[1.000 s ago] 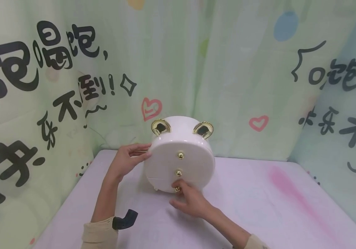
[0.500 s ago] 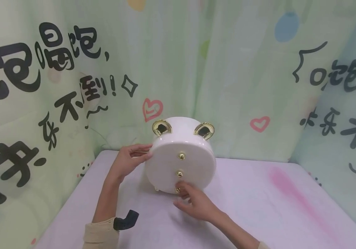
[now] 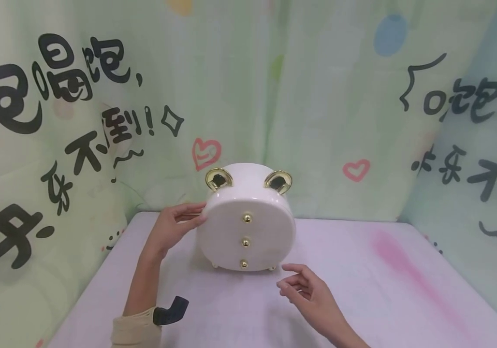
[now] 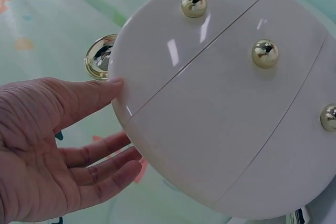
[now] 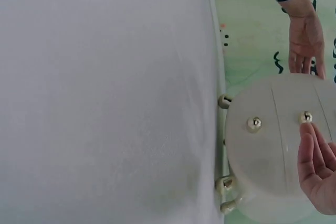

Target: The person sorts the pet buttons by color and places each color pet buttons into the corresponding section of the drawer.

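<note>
A glossy white round jewelry box (image 3: 257,232) stands upright on short feet. Three gold knobs run down its front, and two gold ear-shaped pieces sit on top. Seams split the front into drawer faces, which look flush in the left wrist view. My left hand (image 3: 174,229) touches the box's left side, its thumb (image 4: 100,95) on the front edge and its fingers extended along the side. Low and right of the box, my right hand (image 3: 314,297) hovers with loosely bent fingers, holding nothing. In the right wrist view its fingertips overlap the middle knob (image 5: 306,116).
A pale lilac tabletop (image 3: 361,290) with a pink streak lies under the box. Behind it and on both sides hangs a light green curtain (image 3: 318,121) with black lettering and red hearts. A black strap end (image 3: 171,310) juts from my left cuff.
My right hand has let go of the bottom knob and moved right, away from the box. The left hand stays on the box's side. The view has shifted slightly.
</note>
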`<state>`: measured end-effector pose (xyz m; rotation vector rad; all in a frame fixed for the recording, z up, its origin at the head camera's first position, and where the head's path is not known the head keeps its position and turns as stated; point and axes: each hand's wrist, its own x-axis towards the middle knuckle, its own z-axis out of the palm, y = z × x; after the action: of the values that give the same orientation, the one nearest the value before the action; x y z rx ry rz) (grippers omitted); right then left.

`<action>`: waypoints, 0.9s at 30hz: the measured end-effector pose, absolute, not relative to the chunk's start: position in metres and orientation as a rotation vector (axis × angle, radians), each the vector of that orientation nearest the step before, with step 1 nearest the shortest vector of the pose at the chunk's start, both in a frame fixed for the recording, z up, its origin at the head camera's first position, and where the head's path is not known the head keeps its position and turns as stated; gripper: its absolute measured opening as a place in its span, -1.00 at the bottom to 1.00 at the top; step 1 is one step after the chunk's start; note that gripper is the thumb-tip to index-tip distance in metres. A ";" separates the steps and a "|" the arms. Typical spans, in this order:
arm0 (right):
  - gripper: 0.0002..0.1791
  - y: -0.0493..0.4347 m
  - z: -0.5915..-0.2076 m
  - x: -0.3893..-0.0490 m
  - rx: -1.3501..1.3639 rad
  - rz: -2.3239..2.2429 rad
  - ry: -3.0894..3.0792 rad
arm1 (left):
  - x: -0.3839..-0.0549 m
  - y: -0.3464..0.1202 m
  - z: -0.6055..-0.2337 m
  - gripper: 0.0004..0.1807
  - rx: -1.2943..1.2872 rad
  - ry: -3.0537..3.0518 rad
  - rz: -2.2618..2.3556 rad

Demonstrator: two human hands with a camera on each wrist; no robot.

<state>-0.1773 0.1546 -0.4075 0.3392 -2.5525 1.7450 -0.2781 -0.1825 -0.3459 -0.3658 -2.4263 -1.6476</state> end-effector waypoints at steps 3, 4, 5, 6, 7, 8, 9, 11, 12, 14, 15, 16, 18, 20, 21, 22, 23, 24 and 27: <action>-0.58 0.161 -0.403 -0.164 0.263 1.821 -2.504 | -0.277 -0.184 -0.345 -0.50 -0.359 -2.423 -1.650; -0.60 0.163 -0.401 -0.160 0.256 1.835 -2.487 | -0.277 -0.185 -0.344 -0.50 -0.362 -2.423 -1.647; -0.60 0.164 -0.400 -0.156 0.258 1.843 -2.471 | -0.276 -0.186 -0.344 -0.50 -0.360 -2.423 -1.645; -0.61 0.165 -0.399 -0.152 0.260 1.842 -2.456 | -0.276 -0.186 -0.343 -0.50 -0.362 -2.425 -1.644; -0.62 0.166 -0.398 -0.148 0.267 1.836 -2.440 | -0.276 -0.186 -0.343 -0.50 -0.364 -2.428 -1.642; -0.62 0.166 -0.396 -0.145 0.265 1.831 -2.427 | -0.276 -0.186 -0.343 -0.50 -0.367 -2.431 -1.642; -0.63 0.166 -0.396 -0.142 0.271 1.809 -2.420 | -0.276 -0.186 -0.343 -0.50 -0.369 -2.433 -1.641; -0.64 0.166 -0.396 -0.137 0.299 1.740 -2.416 | -0.276 -0.186 -0.343 -0.50 -0.370 -2.439 -1.641; -0.65 0.166 -0.397 -0.136 0.319 1.688 -2.419 | -0.276 -0.186 -0.344 -0.50 -0.374 -2.438 -1.644; -0.64 0.165 -0.399 -0.133 0.372 1.571 -2.421 | -0.277 -0.185 -0.343 -0.50 -0.378 -2.432 -1.650; -0.63 0.165 -0.401 -0.132 0.420 1.499 -2.409 | -0.277 -0.185 -0.343 -0.51 -0.377 -2.431 -1.650; -0.61 0.165 -0.402 -0.131 0.466 1.436 -2.394 | -0.277 -0.185 -0.343 -0.51 -0.379 -2.429 -1.652; -0.56 0.164 -0.405 -0.130 0.551 1.330 -2.350 | -0.278 -0.184 -0.342 -0.51 -0.383 -2.423 -1.651; -0.52 0.164 -0.407 -0.129 0.613 1.252 -2.309 | -0.277 -0.183 -0.341 -0.51 -0.377 -2.427 -1.645; -0.50 0.163 -0.408 -0.129 0.642 1.216 -2.288 | -0.277 -0.183 -0.342 -0.51 -0.373 -2.431 -1.639; -0.48 0.163 -0.410 -0.129 0.647 1.192 -2.285 | -0.276 -0.183 -0.341 -0.51 -0.369 -2.433 -1.634; -0.46 0.162 -0.411 -0.129 0.657 1.154 -2.283 | -0.274 -0.183 -0.341 -0.51 -0.362 -2.440 -1.621; -0.44 0.162 -0.413 -0.129 0.667 1.109 -2.285 | -0.272 -0.182 -0.341 -0.51 -0.351 -2.447 -1.608; -0.38 0.162 -0.419 -0.131 0.720 0.934 -2.282 | -0.262 -0.178 -0.338 -0.51 -0.317 -2.477 -1.527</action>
<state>-0.1310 0.1621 -0.4185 0.7204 -2.2824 0.9339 -0.2624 -0.1782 -0.3384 -0.3168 -2.4772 -1.5272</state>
